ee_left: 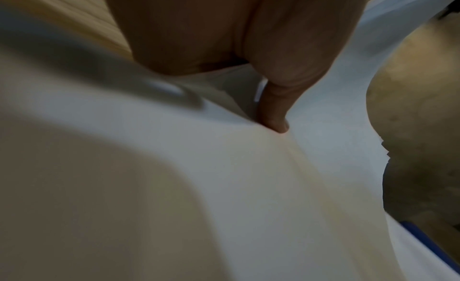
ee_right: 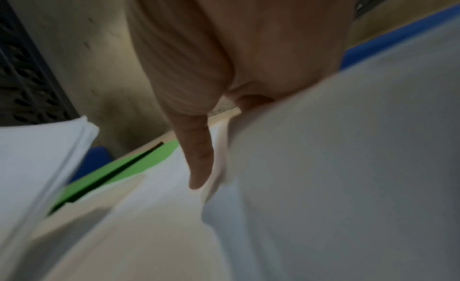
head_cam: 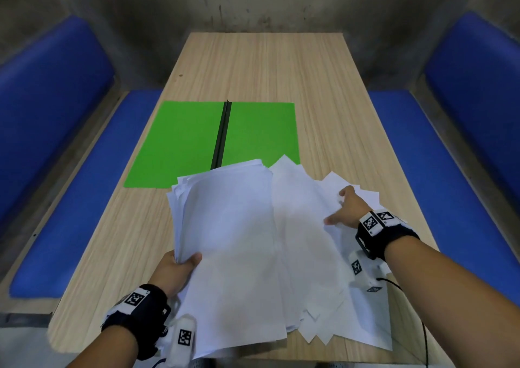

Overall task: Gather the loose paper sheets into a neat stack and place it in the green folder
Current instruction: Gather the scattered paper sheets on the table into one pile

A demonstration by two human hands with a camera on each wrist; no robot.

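A thick bundle of white paper sheets [head_cam: 225, 227] is lifted off the table, tilted, and my left hand [head_cam: 180, 266] grips its left edge, thumb [ee_left: 273, 116] pressed on top. To the right, several loose sheets [head_cam: 318, 244] lie fanned on the table. My right hand [head_cam: 343, 210] rests on that fan, and its thumb [ee_right: 199, 163] lies on the paper while the other fingers are hidden under a raised sheet [ee_right: 348, 167]. The green folder [head_cam: 183, 142] lies open and flat beyond the papers, with a black spine [head_cam: 222, 134]; its near right corner is covered by sheets.
The wooden table [head_cam: 253, 66] extends bare behind the folder. Blue padded benches [head_cam: 56, 109] flank it on both sides, against a grey wall. Sheet corners overhang near the table's front edge [head_cam: 318, 336].
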